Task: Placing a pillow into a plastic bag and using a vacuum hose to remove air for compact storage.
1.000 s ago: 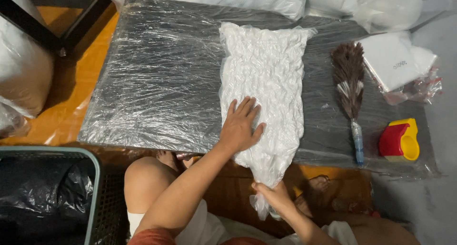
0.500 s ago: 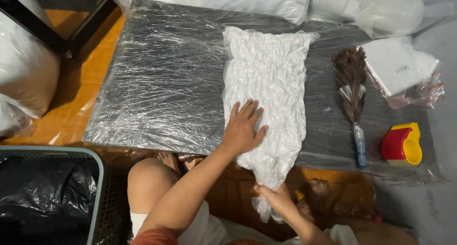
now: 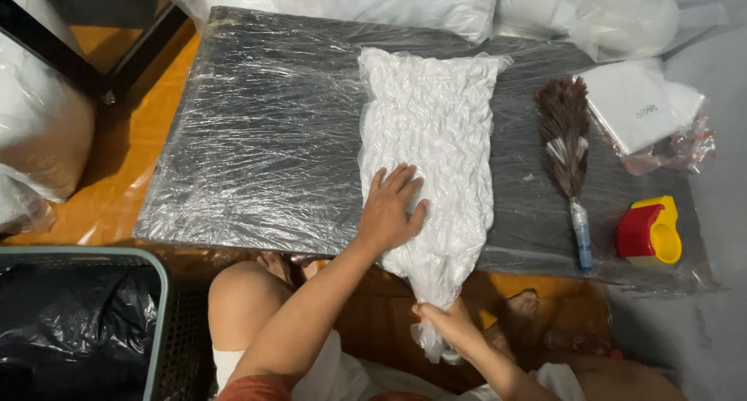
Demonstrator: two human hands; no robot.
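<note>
White crinkled vacuum bag (image 3: pixel 436 144) lies mid-desk, tail hanging over near edge of plastic-wrapped desk (image 3: pixel 257 136). Left hand (image 3: pixel 391 210) flat on bag, fingers spread. Right hand (image 3: pixel 445 325) pinches bag's tail below edge. Feather duster (image 3: pixel 566 148), red-yellow tape dispenser (image 3: pixel 650 231) toward right edge.

Open stretch: plastic-wrapped table top (image 3: pixel 257 136) left of the crinkled white bag (image 3: pixel 436 136).
Right-side obstacles: feather duster (image 3: pixel 566 148), red-and-yellow tape dispenser (image 3: pixel 650 231), white packets (image 3: pixel 638 105).
Far edge: white pillows (image 3: pixel 373 0) crowd it.
</note>
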